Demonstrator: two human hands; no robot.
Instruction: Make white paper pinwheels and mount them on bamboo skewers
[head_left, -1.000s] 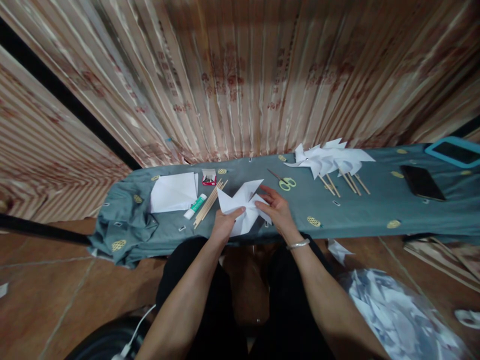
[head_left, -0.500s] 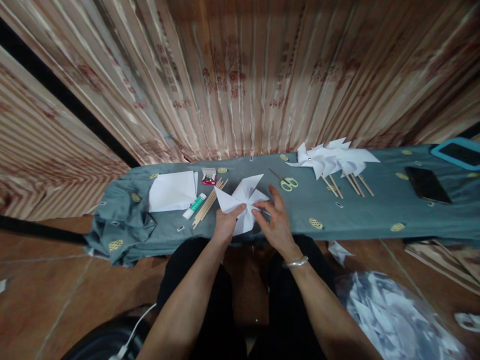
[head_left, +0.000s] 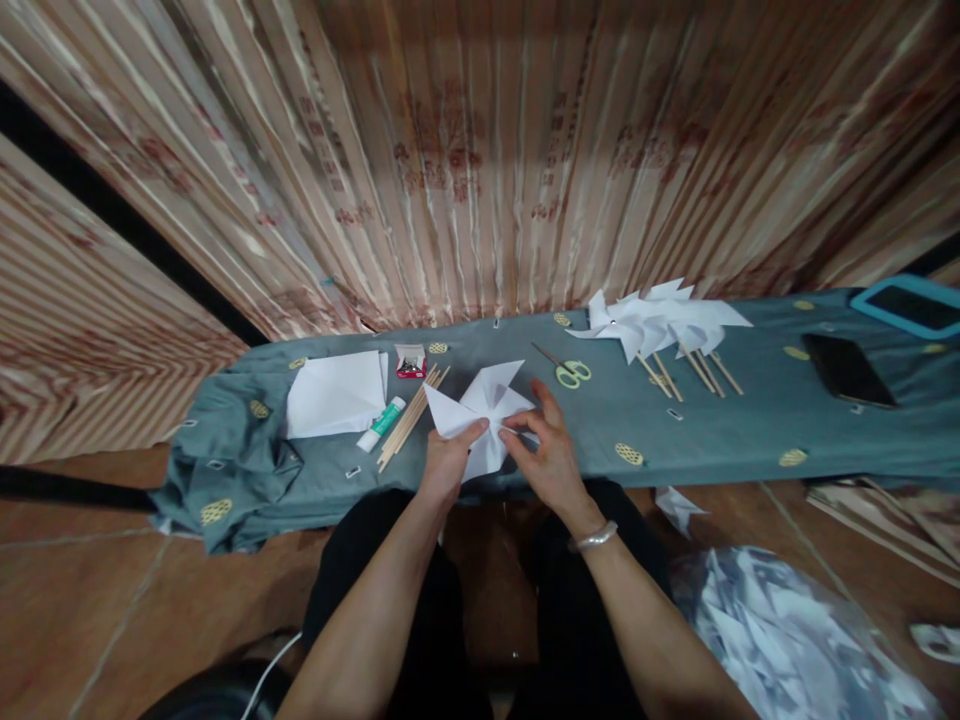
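Note:
A white paper pinwheel (head_left: 491,385) is held over the front edge of the cloth-covered bench. My left hand (head_left: 450,455) grips its lower left side, the thumb pressed near the centre and the other fingers hidden beneath. At the right side of the centre, my right hand (head_left: 546,448) pinches thumb and index finger together on the paper, its other fingers raised. Whether a small pin sits between those fingertips I cannot make out. Just left of the pinwheel lie several wooden sticks (head_left: 412,420), a glue stick (head_left: 381,424) and a small red open box (head_left: 411,361) with tiny metal pieces.
Scissors (head_left: 564,368) with green handles lie behind my right hand. Paper sheets (head_left: 336,392) are stacked at left. Several pinwheels on sticks (head_left: 667,322), a phone (head_left: 847,369) and a blue-framed tablet (head_left: 916,305) rest at right. A plastic bag of white paper (head_left: 787,630) stands on the floor.
The view has shifted slightly. Both hands stay at the pinwheel's centre, the right fingertips drawn slightly closer to the left thumb.

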